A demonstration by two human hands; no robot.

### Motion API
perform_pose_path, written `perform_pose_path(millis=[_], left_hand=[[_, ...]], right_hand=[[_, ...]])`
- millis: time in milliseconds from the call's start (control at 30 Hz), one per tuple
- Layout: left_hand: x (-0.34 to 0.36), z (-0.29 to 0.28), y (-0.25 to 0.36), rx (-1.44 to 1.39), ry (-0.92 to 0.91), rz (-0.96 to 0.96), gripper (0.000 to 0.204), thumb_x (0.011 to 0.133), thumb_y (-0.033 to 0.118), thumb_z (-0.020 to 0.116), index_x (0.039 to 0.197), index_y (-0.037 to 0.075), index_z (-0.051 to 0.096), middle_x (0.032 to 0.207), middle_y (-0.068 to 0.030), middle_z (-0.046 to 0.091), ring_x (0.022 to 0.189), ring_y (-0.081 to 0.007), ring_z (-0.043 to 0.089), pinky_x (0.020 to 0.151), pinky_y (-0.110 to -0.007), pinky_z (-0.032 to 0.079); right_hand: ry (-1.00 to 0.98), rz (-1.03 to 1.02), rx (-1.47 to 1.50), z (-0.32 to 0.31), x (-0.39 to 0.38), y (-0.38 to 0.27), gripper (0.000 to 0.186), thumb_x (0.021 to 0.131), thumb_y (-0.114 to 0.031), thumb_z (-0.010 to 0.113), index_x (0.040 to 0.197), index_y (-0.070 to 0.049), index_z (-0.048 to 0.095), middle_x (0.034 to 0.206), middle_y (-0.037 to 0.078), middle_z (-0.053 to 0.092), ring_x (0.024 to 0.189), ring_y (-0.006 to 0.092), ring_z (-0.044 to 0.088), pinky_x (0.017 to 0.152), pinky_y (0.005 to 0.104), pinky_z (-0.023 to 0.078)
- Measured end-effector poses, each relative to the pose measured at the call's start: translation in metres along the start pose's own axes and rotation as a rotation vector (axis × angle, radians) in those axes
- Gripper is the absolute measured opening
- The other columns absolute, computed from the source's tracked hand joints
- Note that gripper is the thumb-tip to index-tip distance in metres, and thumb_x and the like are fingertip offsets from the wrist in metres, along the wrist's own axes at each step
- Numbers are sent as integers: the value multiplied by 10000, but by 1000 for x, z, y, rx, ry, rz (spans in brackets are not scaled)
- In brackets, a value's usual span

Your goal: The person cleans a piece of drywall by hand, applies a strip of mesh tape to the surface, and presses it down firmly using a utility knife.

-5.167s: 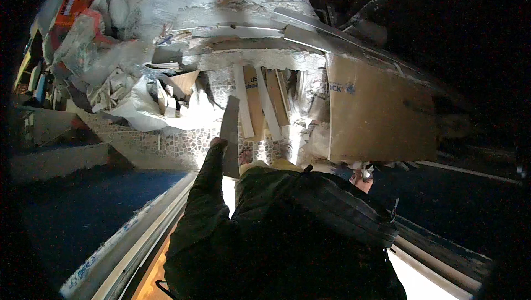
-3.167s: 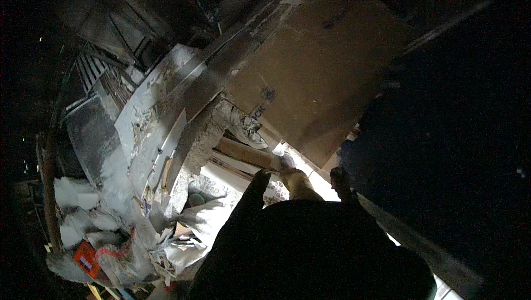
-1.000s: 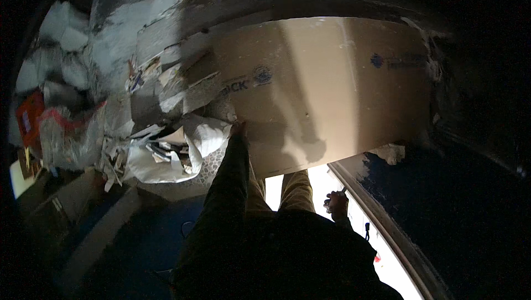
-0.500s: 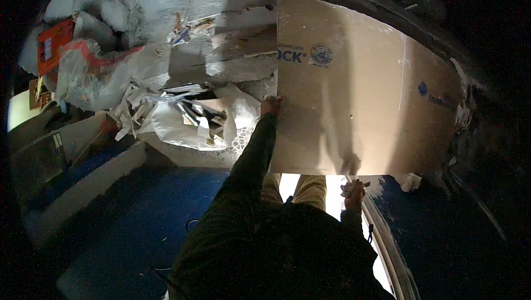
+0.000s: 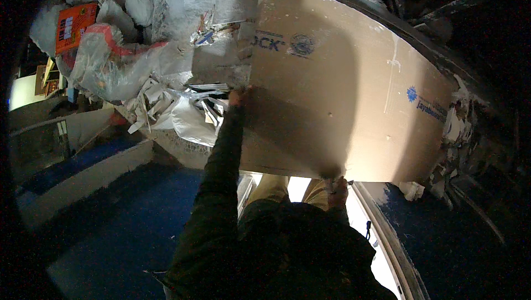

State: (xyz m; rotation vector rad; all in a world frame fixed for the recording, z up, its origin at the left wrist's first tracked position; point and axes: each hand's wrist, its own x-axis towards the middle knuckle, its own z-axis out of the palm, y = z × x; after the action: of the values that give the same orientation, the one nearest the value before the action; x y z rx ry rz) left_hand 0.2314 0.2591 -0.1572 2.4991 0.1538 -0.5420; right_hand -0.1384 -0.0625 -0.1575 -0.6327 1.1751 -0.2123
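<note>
A large brown paper-faced board [image 5: 310,90] with blue printing lies in front of me, its lower edge close to my legs. My left hand [image 5: 236,98] is closed on the board's left edge, its arm stretched forward. At the lower edge, right of the middle, my right hand [image 5: 337,190] is closed with its fingertips against the board. Something small and dark sticks out beside those fingers; I cannot make out what it is. A dark shadow falls across the board's lower part.
White sacking with broken board scraps [image 5: 196,123] lies left of my left hand. Farther left are clear plastic wrapping [image 5: 105,79], an orange packet [image 5: 75,28] and several pale sacks [image 5: 138,4]. Torn board pieces [image 5: 458,120] border the right edge. A pale rail [image 5: 387,239] runs at lower right.
The view has shifted. My right hand has gone from below the board up to its lower edge. The left hand stays on the left edge, and the board appears farther left.
</note>
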Motion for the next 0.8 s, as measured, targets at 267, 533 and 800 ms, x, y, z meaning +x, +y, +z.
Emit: perform_pose_path(millis=[267,533,800], left_hand=[[8,-41,-28,226,134,274,370,752,373,495,836,21,573,817,-169,578,724,-294,553,633,-388,414],[7,-45,-140,190,187,122,463,718,360,567,1088,91,494,1079,-146,521,962,-312,506,803,-379,410],[-97,17,-256,-489,102,-308,557,669,340,627,1084,18,442,1059,-199,493,978,-303,473,826,-369,387]], right_hand=[[-135,114,-102,21,-22,32,274,814,-285,486,977,-64,472,798,45,499,744,207,517,614,357,468],[-139,168,216,106,-48,32,180,759,-142,565,907,-42,541,783,67,544,647,183,550,554,336,501],[-53,118,175,124,-13,68,123,772,-91,518,887,-49,535,731,41,526,547,162,515,432,285,439]])
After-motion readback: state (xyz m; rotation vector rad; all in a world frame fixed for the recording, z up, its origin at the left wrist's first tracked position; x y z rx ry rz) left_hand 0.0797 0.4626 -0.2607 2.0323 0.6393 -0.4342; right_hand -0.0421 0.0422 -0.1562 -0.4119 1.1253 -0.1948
